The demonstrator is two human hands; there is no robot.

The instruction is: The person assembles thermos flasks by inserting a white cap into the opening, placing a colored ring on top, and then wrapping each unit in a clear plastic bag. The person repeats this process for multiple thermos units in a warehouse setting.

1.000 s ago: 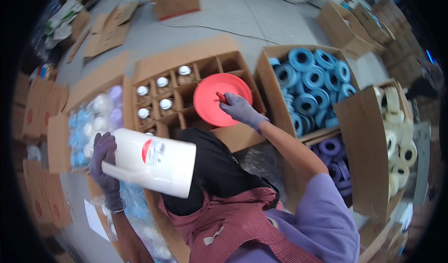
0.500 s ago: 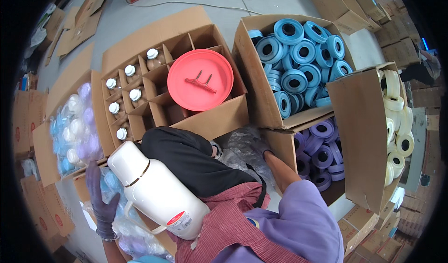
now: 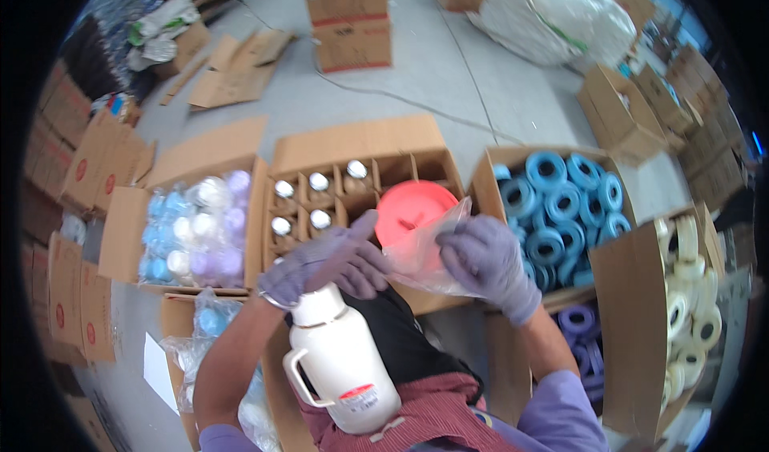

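Note:
A crumpled clear plastic bag (image 3: 424,253) hangs between my gloved hands. My right hand (image 3: 490,261) pinches its right side. My left hand (image 3: 340,261) has its thumb raised apart from bent fingers, and its fingertips reach the bag's left edge; no firm grip shows. A white vacuum flask (image 3: 340,364) with a side handle and a red-and-white label rests tilted on my lap, its top just below my left hand. Behind the bag, a round red plastic lid or dish (image 3: 412,203) lies on a divided carton (image 3: 364,138), with a small dark red piece on it.
Several white-capped bottles (image 3: 319,183) stand in the divided carton. Left of it, a carton holds bagged blue, white and purple caps (image 3: 196,228). To the right are cartons of blue rings (image 3: 549,211), purple rings (image 3: 578,324) and cream rings (image 3: 681,316). Stacked boxes (image 3: 350,23) stand behind.
Both hands have come up to the middle. My right hand has lifted the plastic bag from beside the cartons; my left has moved from beside the flask. The view has tilted up.

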